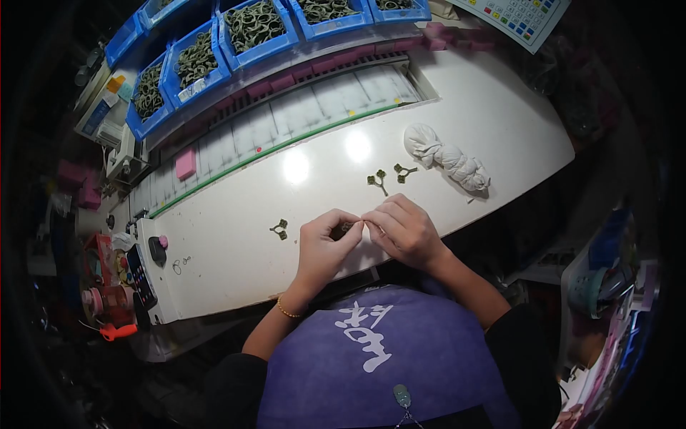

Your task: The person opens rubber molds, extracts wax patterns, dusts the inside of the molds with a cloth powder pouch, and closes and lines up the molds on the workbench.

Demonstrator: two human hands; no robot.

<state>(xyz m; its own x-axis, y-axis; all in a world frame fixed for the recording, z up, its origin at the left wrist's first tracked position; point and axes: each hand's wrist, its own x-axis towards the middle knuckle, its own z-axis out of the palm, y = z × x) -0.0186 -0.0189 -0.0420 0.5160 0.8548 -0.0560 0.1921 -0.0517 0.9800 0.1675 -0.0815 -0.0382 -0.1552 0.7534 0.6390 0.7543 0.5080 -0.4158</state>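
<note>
My left hand point(330, 239) and my right hand point(406, 230) meet fingertip to fingertip over the white table point(236, 268), near its front edge. Both are closed in a pinch. A small piece shows in part between them, too hidden to make out. Just beyond my right hand lie a branched dark green piece point(379, 181) and a similar one point(404, 172). Another such piece point(279, 229) rests to the left of my left hand.
Blue bins point(202, 87) of dark green parts stand along the back, behind a pale strip with a green edge point(279, 146) and a pink block point(186, 164). A knotted white cloth point(446, 159) lies at right. A phone point(141, 276) is at far left.
</note>
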